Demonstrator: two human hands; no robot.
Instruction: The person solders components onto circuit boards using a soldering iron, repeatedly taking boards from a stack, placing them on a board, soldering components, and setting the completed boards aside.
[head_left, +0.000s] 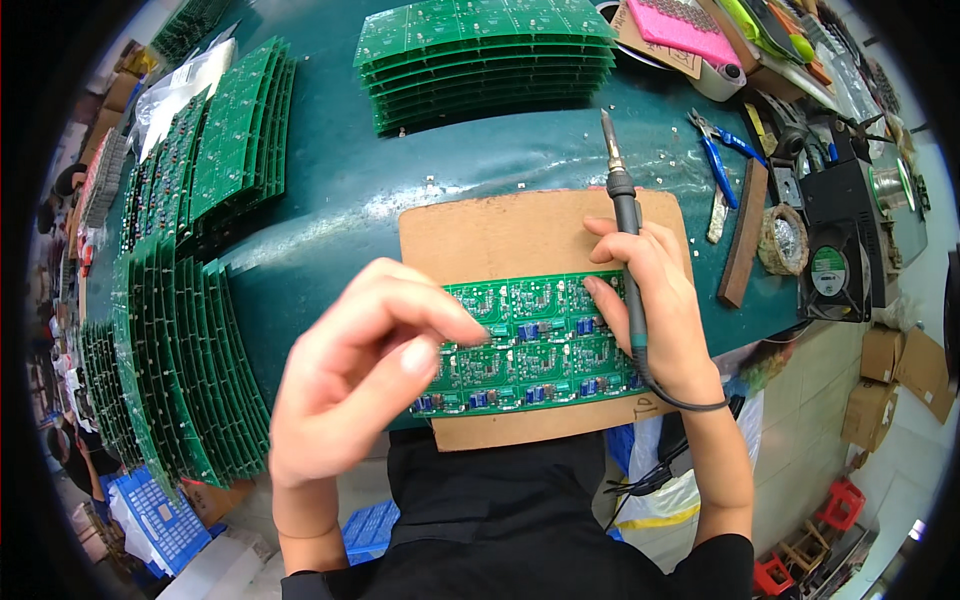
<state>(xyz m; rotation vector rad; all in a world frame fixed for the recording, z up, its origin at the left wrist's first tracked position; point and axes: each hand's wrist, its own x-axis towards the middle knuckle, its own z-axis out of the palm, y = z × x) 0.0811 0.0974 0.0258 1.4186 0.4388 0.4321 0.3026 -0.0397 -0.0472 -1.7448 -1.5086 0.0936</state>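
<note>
Panel of populated green circuit boards (545,352) lies on a cardboard sheet (500,235) at the near edge of the green workbench (330,225), directly in front of the seated worker. From where I stand, in the head view, the right hand (662,300) grasps a soldering iron (627,212) by its handle, tip pointing up and away from the worker, clear of the panel. The cord (680,402) loops beneath the wrist. The left hand (350,370) is above the panel's left part, loosely curled, thumb and forefinger apart; no object can be made out in it, though the fingertips are blurred and a very small part might escape notice.

Surroundings: a stack of similar panels (485,65) beyond the cardboard, a row of upright panels (190,360) at left, blue-handled side cutters (718,165) and a brown bar (744,235) at right.

Risks, in my judgement: if hot, the tip could burn the left fingers or scorch a board, should the right wrist tip it downward carelessly. A snagged cord could jerk the iron. A forearm pressing the overhanging cardboard could tilt it and slide the panel. Bare-finger contact could soil or statically damage the components.
</note>
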